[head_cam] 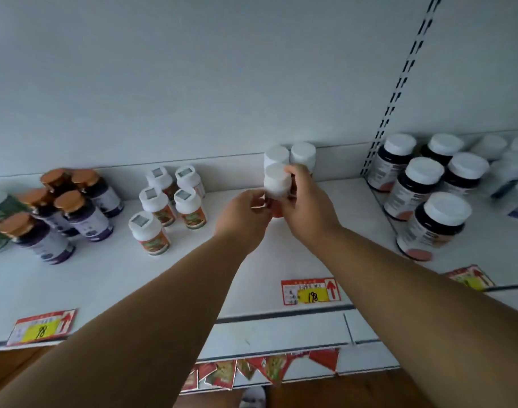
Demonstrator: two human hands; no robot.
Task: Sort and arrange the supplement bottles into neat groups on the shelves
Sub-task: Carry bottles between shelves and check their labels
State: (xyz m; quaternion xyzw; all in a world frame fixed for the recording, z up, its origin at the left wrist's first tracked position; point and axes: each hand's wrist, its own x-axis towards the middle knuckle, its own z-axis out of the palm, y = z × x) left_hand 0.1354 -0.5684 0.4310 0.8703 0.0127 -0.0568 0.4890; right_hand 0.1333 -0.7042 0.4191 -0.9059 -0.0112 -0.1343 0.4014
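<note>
Fingers (293, 172) of the right hand (306, 207) are curled round a white-capped bottle (277, 181), gripping its right side just below the cap. The left hand (243, 214) meets the same bottle lower down, its fingers curled against the base; the exact contact there is hidden by the hand itself. The bottle is upright, white in cap and upper body, with a reddish patch showing low down between the hands. It sits towards the back edge of the shelf (252, 290), just in front of two more white-capped bottles (290, 154) standing against the back wall.

Left of the hands, five white-capped bottles with orange-green labels (169, 201) stand in a loose cluster. Further left, near the shelf's left end, a group of dark bottles with copper-coloured caps (66, 207). On the neighbouring shelf to the right, dark bottles with white caps (419, 189) in rows. Red and yellow price tags (310, 291) lie along the front edge.
</note>
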